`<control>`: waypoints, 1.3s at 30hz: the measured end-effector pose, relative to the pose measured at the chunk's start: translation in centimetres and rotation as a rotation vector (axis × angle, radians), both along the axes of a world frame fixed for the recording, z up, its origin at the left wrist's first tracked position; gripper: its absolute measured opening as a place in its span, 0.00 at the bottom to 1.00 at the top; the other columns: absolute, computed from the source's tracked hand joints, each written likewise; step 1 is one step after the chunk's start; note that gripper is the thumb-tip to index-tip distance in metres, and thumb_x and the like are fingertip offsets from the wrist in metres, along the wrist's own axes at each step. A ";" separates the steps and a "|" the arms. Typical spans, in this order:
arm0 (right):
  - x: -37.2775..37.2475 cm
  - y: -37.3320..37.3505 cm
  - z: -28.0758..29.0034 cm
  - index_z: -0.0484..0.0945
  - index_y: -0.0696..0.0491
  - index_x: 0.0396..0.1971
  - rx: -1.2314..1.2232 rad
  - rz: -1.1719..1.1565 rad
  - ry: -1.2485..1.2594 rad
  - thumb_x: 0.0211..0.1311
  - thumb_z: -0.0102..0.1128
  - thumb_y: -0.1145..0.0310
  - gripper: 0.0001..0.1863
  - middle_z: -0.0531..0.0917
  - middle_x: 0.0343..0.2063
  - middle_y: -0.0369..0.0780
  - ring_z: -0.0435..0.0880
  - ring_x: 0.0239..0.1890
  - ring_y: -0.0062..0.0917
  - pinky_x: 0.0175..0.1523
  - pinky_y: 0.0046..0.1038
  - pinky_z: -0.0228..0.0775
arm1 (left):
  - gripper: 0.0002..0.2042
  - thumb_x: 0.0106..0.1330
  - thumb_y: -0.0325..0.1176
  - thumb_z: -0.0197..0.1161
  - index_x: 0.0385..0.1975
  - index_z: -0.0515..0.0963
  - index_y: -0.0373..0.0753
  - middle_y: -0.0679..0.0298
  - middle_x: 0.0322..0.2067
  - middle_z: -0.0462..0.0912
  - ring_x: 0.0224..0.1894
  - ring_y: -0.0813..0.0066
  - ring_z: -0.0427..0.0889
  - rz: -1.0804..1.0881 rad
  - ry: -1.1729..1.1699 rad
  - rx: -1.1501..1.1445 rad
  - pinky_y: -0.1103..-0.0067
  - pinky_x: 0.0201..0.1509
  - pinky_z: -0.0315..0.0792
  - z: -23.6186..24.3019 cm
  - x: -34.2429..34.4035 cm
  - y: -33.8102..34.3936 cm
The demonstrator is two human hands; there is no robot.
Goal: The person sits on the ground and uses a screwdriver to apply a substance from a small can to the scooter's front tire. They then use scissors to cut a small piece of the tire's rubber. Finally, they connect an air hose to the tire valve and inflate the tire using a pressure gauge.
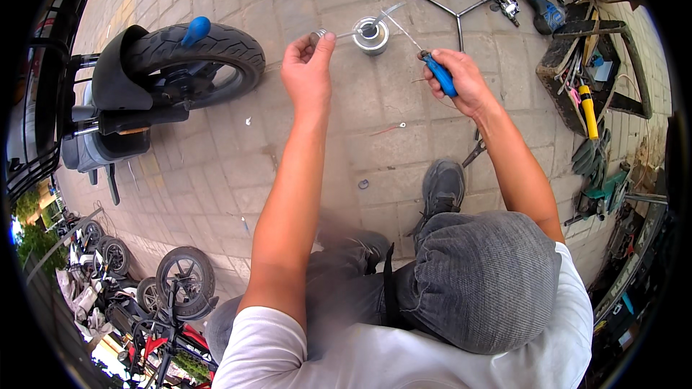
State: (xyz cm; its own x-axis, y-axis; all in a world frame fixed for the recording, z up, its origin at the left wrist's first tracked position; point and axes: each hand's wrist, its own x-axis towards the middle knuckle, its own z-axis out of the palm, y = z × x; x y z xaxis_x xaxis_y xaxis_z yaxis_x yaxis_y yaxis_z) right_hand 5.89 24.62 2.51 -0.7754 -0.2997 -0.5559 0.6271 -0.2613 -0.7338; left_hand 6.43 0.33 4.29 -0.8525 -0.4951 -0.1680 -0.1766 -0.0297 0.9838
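Note:
My left hand (308,65) is closed, thumb and fingers pinching a thin silvery wire (344,34) with small loops beside the fingertips. The wire reaches toward an open round metal tin (371,45) on the paving; dark contents show inside. A pale, narrow strip (390,11) slants over the tin's rim. To the right of the tin, my right hand (461,81) wraps round a blue-handled screwdriver (440,75). Its thin shaft points up and left, its end close to the strip. Whether the tip touches anything, I cannot tell.
A scooter wheel (245,57) and blue-handled tool (196,31) are at left. A three-armed wrench (458,16), blue power tool (537,0) and tool tray (638,106) lie at right. A ring terminal (402,125) and pliers (474,152) lie near my shoe (443,186).

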 end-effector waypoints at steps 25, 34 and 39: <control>-0.1 -1.5 0.1 0.76 0.62 0.37 0.072 0.148 -0.047 0.70 0.47 0.54 0.22 0.74 0.18 0.35 0.71 0.17 0.18 0.20 0.21 0.61 | 0.20 0.56 0.37 0.72 0.40 0.75 0.27 0.65 0.32 0.79 0.34 0.82 0.75 0.013 0.067 0.043 0.86 0.40 0.70 0.5 -0.4 0.5; 0.1 -1.8 -0.7 0.76 0.61 0.37 0.105 0.174 -0.035 0.70 0.47 0.52 0.23 0.75 0.18 0.36 0.70 0.16 0.18 0.20 0.22 0.61 | 0.21 0.56 0.37 0.72 0.42 0.74 0.27 0.64 0.34 0.79 0.35 0.82 0.75 -0.005 0.147 0.066 0.85 0.41 0.70 2.4 -1.0 1.6; 0.2 -2.0 -0.7 0.76 0.60 0.36 0.123 0.185 -0.029 0.70 0.47 0.53 0.23 0.74 0.18 0.35 0.70 0.16 0.18 0.20 0.21 0.61 | 0.21 0.56 0.36 0.72 0.42 0.75 0.26 0.64 0.34 0.79 0.35 0.81 0.75 -0.011 0.195 0.080 0.85 0.41 0.70 3.0 -1.4 1.9</control>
State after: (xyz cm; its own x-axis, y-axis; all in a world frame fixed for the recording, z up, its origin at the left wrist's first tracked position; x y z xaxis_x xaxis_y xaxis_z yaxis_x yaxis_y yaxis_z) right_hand 6.07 22.60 1.76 -0.6964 -0.3644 -0.6182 0.6774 -0.0494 -0.7340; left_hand 5.03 2.21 7.31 -0.8780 -0.4772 -0.0375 0.0165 -0.1085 0.9940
